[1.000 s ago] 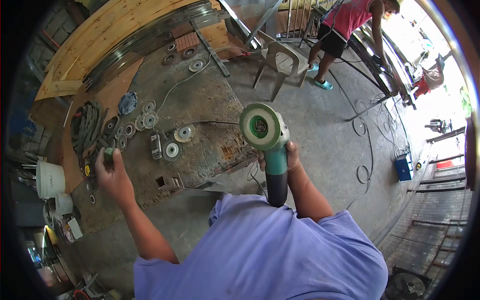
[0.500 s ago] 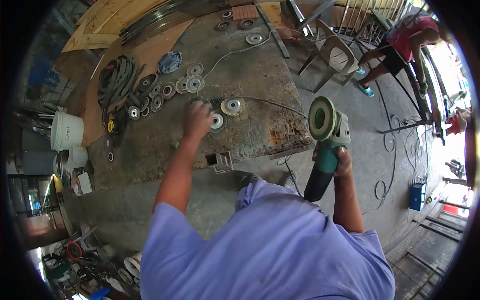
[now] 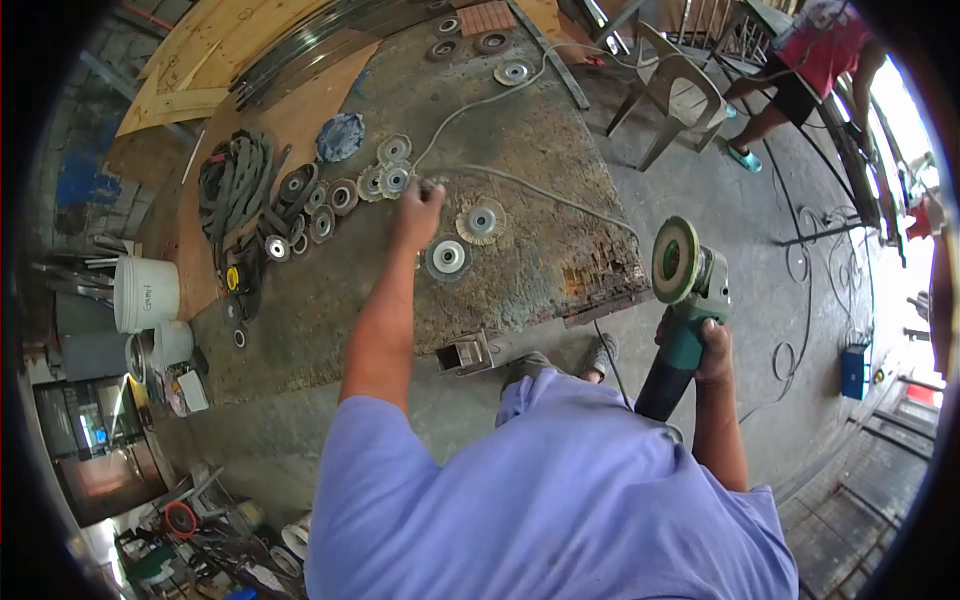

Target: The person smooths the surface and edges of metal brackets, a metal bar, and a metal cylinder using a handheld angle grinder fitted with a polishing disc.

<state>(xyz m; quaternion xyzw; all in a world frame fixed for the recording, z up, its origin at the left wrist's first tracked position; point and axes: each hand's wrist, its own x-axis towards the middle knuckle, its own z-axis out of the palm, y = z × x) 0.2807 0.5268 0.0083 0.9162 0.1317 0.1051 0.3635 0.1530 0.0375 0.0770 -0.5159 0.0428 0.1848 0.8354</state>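
My left hand (image 3: 420, 212) is over the workbench (image 3: 530, 140), with its fingers closed round something small and dark that I cannot make out. It is just below a cluster of worn flap discs (image 3: 395, 180). To its right lie a fringed disc (image 3: 482, 221) and a pale round disc (image 3: 448, 257). My right hand (image 3: 712, 350) grips the green and black angle grinder (image 3: 682, 345), held beyond the bench's right edge. The grinder's disc (image 3: 675, 260) points up, its pale face toward the left.
A grey cable (image 3: 540, 195) crosses the bench. Coiled straps (image 3: 235, 185), a blue bundle (image 3: 340, 137) and several discs lie at the left. A square steel tube (image 3: 465, 354) sits at the near edge. A chair (image 3: 675, 100) and another person (image 3: 825, 50) are at the upper right.
The camera view has shifted. My left hand has moved up from beside the pale disc toward the flap disc cluster, and the dark item near its fingers no longer lies visible there.
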